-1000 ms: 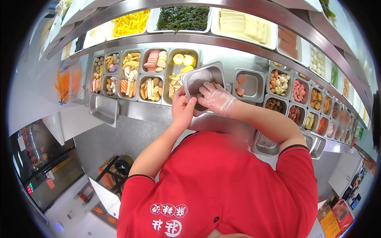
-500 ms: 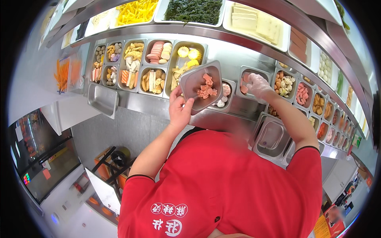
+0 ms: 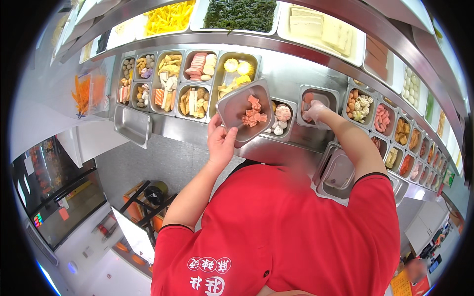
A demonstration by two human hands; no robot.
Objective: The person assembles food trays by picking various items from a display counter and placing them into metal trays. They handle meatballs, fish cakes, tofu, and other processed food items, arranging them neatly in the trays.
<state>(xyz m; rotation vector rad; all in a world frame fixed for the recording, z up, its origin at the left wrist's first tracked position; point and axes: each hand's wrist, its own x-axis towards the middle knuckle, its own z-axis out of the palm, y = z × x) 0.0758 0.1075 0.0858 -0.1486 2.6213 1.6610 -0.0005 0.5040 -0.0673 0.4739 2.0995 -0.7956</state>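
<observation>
My left hand (image 3: 221, 143) grips the near left edge of a steel pan (image 3: 234, 111), its thumb over the rim. The pan is tilted, with several pink cut sausage pieces (image 3: 254, 117) lying inside. My right hand (image 3: 316, 112), in a clear glove, reaches into another steel pan (image 3: 330, 98) set in the counter. Its fingers are curled at that pan's left side, beside pinkish sausage pieces (image 3: 308, 96). The glove partly hides what lies under the fingertips.
Left of my hands, counter pans hold corn (image 3: 245, 68), sliced pink sausage (image 3: 197, 61) and fish cakes. A pan of white and pink balls (image 3: 282, 113) sits between my hands. More filled pans curve away right. Above runs a shelf with seaweed (image 3: 239, 15) and tofu sheets (image 3: 326, 29). Steel pans (image 3: 338, 170) stand near my waist.
My right hand has moved slightly nearer and to the left within its pan, fingers lower. The pan in my left hand has shifted slightly left and is still held. The whole view has shifted a little.
</observation>
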